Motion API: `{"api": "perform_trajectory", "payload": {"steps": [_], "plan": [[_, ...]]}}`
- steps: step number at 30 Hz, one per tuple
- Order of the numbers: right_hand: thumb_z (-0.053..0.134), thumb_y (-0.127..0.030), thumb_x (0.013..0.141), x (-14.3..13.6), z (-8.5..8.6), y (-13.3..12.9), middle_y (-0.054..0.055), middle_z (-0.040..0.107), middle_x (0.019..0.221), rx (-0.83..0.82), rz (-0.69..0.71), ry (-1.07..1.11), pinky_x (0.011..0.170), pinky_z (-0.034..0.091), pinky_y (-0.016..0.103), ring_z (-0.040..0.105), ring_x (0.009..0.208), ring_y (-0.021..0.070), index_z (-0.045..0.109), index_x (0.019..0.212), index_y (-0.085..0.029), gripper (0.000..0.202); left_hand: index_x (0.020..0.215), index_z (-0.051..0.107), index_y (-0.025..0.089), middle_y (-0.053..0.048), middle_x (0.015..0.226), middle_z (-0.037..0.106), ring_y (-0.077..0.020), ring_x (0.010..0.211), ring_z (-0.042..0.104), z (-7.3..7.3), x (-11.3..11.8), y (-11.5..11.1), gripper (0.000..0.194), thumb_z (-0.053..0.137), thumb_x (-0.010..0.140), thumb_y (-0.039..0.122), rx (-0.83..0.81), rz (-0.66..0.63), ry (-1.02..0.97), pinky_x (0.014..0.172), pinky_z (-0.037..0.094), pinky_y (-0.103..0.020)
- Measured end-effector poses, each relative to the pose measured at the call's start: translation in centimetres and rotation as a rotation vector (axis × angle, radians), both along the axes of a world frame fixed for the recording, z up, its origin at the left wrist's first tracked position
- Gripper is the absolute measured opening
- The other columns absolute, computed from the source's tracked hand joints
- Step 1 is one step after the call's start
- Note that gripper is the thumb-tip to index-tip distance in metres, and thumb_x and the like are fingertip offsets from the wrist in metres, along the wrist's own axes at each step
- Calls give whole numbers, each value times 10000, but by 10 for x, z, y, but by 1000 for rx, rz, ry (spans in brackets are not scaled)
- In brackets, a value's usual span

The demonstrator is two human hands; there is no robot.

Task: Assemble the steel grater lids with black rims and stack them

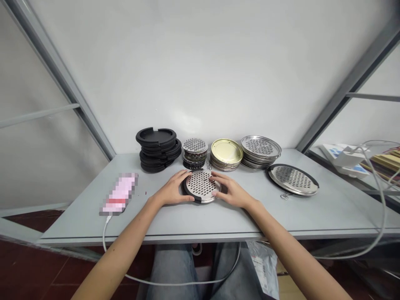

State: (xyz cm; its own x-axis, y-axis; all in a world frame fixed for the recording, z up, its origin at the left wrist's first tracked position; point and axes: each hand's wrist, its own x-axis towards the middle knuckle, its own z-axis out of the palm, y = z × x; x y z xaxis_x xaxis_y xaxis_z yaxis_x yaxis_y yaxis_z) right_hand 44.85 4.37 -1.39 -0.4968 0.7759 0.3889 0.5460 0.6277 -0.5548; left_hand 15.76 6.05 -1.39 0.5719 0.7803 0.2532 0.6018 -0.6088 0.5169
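A round metal grater (203, 183) with a black rim along its left side lies flat on the table in front of me. My left hand (173, 188) is curved around the left edge, its thumb at the near side and its fingers at the far side. My right hand (233, 189) grips the opposite side, with fingertips and thumb on the perforated face. Behind the grater stand a stack of small grater discs (195, 146), a stack of gold-coloured round lids (226, 151) and a stack of larger metal grater discs (261, 146).
Black rings (156, 137) are piled at the back left. Another black-rimmed grater (293, 179) lies to the right, beside a small wire piece (285, 196). A phone (120, 194) with a white cable (105, 233) lies left; the cable hangs over the front edge.
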Motion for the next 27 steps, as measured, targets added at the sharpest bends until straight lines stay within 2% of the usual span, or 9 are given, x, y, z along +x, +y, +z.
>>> {"api": "perform_trajectory", "payload": {"steps": [3,6,10,15,17,19,23,27], "plan": [[534,-414,910,1,3,-1,128,632,1288,12,-49,68,1029,457,463,582,1210,294,673,1167,-191,368,1479,345,233,-150,1530,340,-374,1411,305,2,-4,2,1012,785,642,594,12,29,-15,1148,292,-546],[553,-411,889,3,3,-3,81,719,1132,2,-140,110,920,534,431,673,1051,292,707,1093,-210,326,1456,382,232,-142,1505,383,-361,1385,356,6,-7,3,927,780,679,545,11,10,-51,1143,314,-528],[552,-400,873,5,3,-6,59,760,982,-11,-197,150,740,585,352,723,837,247,740,978,-202,292,1418,429,194,-144,1461,453,-335,1341,432,13,-6,1,760,734,764,433,-23,-48,-111,1137,337,-498],[518,-368,890,3,3,-5,63,764,916,3,-225,179,688,577,307,715,812,217,731,946,-187,285,1411,442,174,-143,1458,465,-338,1326,451,13,-3,-2,767,730,761,461,-49,-33,-112,1136,341,-495],[513,-372,895,2,1,-2,70,753,969,5,-269,176,709,577,321,706,850,222,710,1003,-191,288,1407,452,185,-139,1473,448,-342,1337,439,12,-1,-3,794,751,735,484,-48,-49,-108,1141,338,-492],[517,-387,897,2,-2,1,84,720,1093,9,-285,151,804,568,363,686,953,240,673,1090,-195,314,1409,457,190,-140,1492,423,-342,1361,412,12,1,-4,797,757,732,486,-64,-72,-109,1155,314,-495],[501,-439,916,3,-9,6,116,600,1326,-19,-220,84,1052,430,467,552,1229,282,551,1296,-193,455,1443,424,202,-131,1525,372,-338,1411,335,14,2,-3,822,762,739,459,-149,-106,-139,1178,255,-511],[479,-485,926,3,-13,7,148,517,1416,-147,-147,67,1104,365,491,484,1305,296,437,1412,-162,585,1450,418,223,-112,1550,326,-337,1438,271,16,2,-1,819,769,740,432,-197,-158,-154,1187,215,-523]]}}
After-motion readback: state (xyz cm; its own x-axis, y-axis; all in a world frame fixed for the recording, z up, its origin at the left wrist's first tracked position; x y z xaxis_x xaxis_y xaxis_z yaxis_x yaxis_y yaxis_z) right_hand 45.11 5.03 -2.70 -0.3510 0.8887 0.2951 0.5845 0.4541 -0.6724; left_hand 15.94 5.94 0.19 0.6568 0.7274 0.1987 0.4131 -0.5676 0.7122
